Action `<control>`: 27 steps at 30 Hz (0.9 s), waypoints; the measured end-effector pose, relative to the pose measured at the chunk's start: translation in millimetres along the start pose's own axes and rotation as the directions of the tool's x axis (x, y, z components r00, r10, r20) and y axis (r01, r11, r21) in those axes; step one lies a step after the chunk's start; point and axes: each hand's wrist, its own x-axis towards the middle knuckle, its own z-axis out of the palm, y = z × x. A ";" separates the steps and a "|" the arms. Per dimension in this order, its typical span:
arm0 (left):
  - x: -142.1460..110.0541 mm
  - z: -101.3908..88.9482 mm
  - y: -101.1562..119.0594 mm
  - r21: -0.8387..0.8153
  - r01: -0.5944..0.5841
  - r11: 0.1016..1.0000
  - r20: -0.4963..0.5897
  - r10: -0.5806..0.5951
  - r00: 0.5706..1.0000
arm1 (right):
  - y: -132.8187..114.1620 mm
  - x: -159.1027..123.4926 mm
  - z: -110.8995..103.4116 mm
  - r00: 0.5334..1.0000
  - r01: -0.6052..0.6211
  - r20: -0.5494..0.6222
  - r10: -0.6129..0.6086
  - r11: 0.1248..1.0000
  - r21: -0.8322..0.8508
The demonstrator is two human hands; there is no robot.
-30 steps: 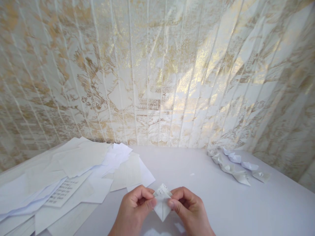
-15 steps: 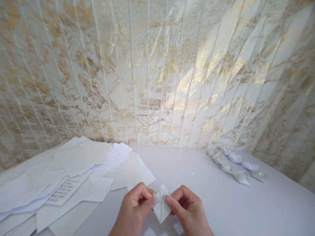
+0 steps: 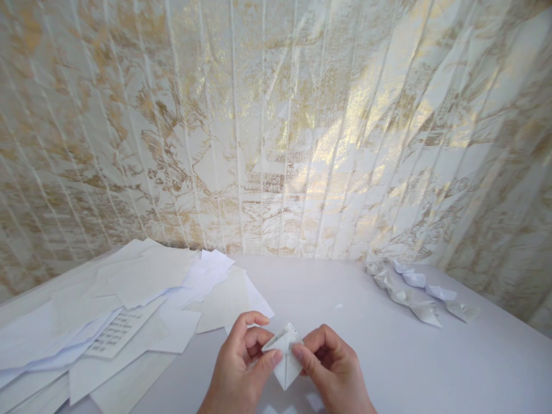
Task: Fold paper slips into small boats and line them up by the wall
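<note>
A small folded paper [image 3: 286,357], diamond-shaped with a crease down its middle and some print near its top, is held between my two hands just above the table. My left hand [image 3: 245,362] pinches its left side, thumb on the front face, with the index finger lifted off and bent above the paper. On the other side my right hand [image 3: 334,368] grips the right edge, thumb in front and fingers curled behind. The paper's back is hidden from me.
A wide pile of loose paper sheets [image 3: 142,276], one printed, spreads over the left of the white table [image 3: 345,333]. Several folded paper boats [image 3: 425,312] stand in two rows at the right. A patterned curtain [image 3: 276,144] hangs behind. Small paper scraps lie near me.
My left index finger has lifted away from the paper, and the left thumb has slid inward on its front. The paper's left corner now shows. The right hand keeps its grip.
</note>
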 end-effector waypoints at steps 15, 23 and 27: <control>-1.5 3.6 4.1 -0.043 0.115 0.992 -0.034 -0.117 0.993 | 8.5 1.1 -2.4 0.996 0.089 -0.015 -0.090 0.994 -0.068; 0.9 0.5 5.3 -0.116 0.163 0.980 0.079 -0.154 0.985 | -1.2 4.0 -7.1 0.996 0.021 0.090 -0.022 1.000 0.012; 1.8 -2.2 1.4 -0.135 0.167 0.977 0.111 -0.152 0.982 | -3.9 4.9 -8.7 0.996 0.020 0.089 -0.025 0.998 0.051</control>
